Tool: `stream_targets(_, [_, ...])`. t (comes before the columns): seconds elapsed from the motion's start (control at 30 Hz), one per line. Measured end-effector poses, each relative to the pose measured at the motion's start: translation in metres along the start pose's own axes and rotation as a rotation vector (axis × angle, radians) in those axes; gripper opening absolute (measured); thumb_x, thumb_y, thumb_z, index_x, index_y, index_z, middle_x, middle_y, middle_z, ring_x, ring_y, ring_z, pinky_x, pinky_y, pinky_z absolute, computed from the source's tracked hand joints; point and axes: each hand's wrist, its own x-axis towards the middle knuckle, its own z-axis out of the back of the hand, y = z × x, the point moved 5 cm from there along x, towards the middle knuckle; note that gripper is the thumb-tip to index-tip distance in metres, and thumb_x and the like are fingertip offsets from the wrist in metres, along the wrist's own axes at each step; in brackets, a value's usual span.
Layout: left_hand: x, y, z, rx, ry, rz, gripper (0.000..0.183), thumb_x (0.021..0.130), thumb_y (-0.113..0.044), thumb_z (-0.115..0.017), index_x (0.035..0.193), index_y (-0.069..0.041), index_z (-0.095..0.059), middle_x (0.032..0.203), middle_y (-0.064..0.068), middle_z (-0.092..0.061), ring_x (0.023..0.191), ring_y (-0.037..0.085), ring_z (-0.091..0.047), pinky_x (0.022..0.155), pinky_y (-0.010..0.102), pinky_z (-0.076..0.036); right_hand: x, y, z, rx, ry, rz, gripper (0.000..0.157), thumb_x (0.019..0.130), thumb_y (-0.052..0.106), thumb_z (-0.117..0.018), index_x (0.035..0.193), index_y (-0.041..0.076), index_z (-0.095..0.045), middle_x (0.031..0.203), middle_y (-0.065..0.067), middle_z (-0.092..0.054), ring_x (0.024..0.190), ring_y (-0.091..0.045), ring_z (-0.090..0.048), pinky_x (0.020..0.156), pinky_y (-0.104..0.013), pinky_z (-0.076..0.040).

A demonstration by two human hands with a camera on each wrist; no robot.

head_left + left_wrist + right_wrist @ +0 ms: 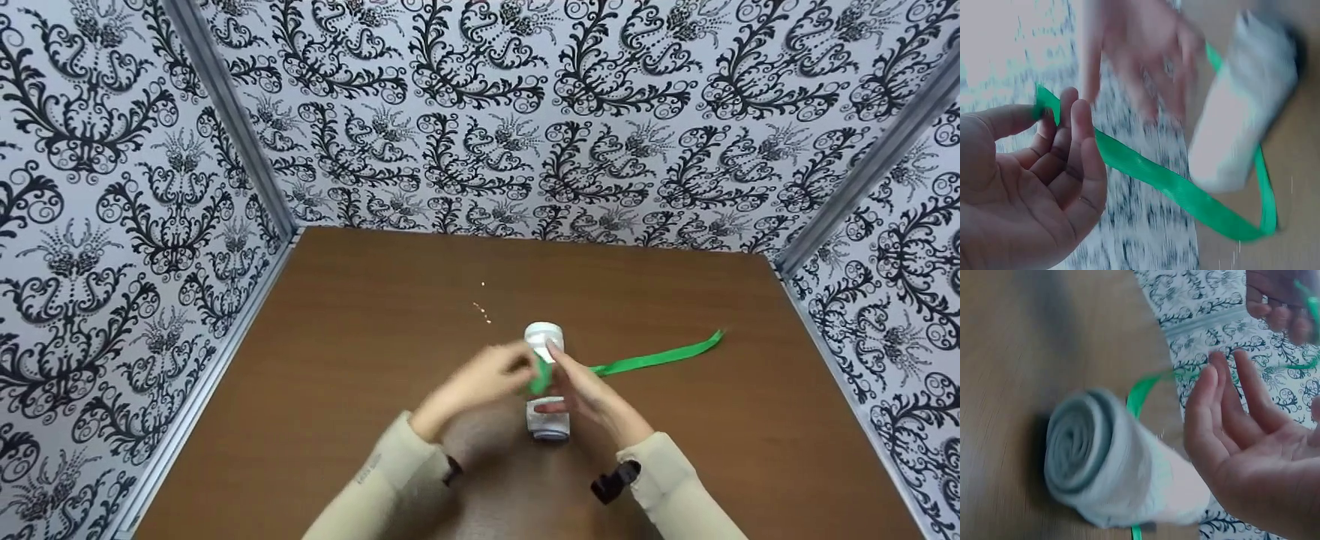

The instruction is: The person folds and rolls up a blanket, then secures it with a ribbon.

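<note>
A rolled white towel (549,421) lies on the table, its coiled end showing in the right wrist view (1075,441). Under it runs a green ribbon (660,358), one tail stretching off to the right. My left hand (484,379) is just left of the roll and pinches the other end of the ribbon between thumb and fingers, as the left wrist view shows (1044,185). Over the roll, the right hand (592,390) has its fingers extended and apart, close to the raised ribbon, with nothing gripped. Both hands partly cover the roll's middle in the head view.
The brown tabletop (360,330) is bounded by patterned walls (480,135) at the back and both sides, with grey metal posts (232,112) at the corners. Small bright specks (482,309) show on the table beyond the roll.
</note>
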Motion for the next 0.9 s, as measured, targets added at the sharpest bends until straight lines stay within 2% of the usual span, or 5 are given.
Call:
stream_targets(0.17, [-0.004, -0.019, -0.048, 0.16, 0.123, -0.062, 0.01, 0.099, -0.025, -0.062, 0.097, -0.015, -0.065, 0.085, -0.005, -0.067, 0.073, -0.004, -0.051, 0.069, 0.01, -0.042, -0.022, 0.03, -0.018, -0.052, -0.035, 0.006, 0.031, 0.098, 0.041, -0.059, 0.1, 0.014, -0.074, 0.095, 0.005, -0.073, 0.091, -0.011, -0.068, 0.082, -0.03, -0.057])
stream_targets(0.27, [-0.009, -0.014, -0.059, 0.134, 0.156, -0.05, 0.012, 0.095, -0.028, -0.067, 0.096, -0.016, -0.066, 0.088, -0.005, -0.069, 0.075, -0.005, -0.055, 0.069, 0.009, -0.045, -0.041, 0.05, -0.023, -0.132, -0.097, 0.011, 0.022, 0.098, 0.026, -0.061, 0.095, 0.01, -0.075, 0.087, 0.005, -0.073, 0.082, -0.007, -0.068, 0.075, -0.024, -0.057])
stream_targets(0.47, [-0.011, 0.024, -0.053, 0.128, -0.072, 0.086, 0.016, 0.088, -0.021, -0.075, 0.094, -0.012, -0.064, 0.091, 0.003, -0.067, 0.08, 0.007, -0.057, 0.072, 0.02, -0.047, -0.069, 0.065, -0.006, -0.238, -0.156, 0.024, 0.028, 0.104, 0.016, -0.05, 0.095, 0.0, -0.071, 0.082, 0.005, -0.07, 0.071, -0.004, -0.063, 0.068, -0.021, -0.055])
stream_targets(0.6, [-0.008, 0.044, -0.06, 0.175, -0.231, 0.164, 0.035, 0.085, -0.022, -0.078, 0.11, -0.007, -0.059, 0.113, 0.011, -0.061, 0.106, 0.025, -0.06, 0.093, 0.036, -0.05, -0.086, 0.069, 0.007, -0.334, -0.16, 0.059, 0.037, 0.105, 0.019, -0.048, 0.095, -0.01, -0.068, 0.08, 0.006, -0.07, 0.068, -0.003, -0.062, 0.065, -0.02, -0.053])
stream_targets(0.9, [0.001, 0.059, -0.095, 0.27, -0.227, 0.242, 0.079, 0.088, -0.03, -0.075, 0.147, 0.004, -0.037, 0.157, 0.021, -0.035, 0.141, 0.037, -0.041, 0.114, 0.048, -0.04, -0.123, 0.077, 0.026, -0.473, -0.193, 0.073, 0.051, 0.107, 0.023, -0.044, 0.089, -0.023, -0.058, 0.071, 0.009, -0.064, 0.064, -0.002, -0.056, 0.061, -0.02, -0.049])
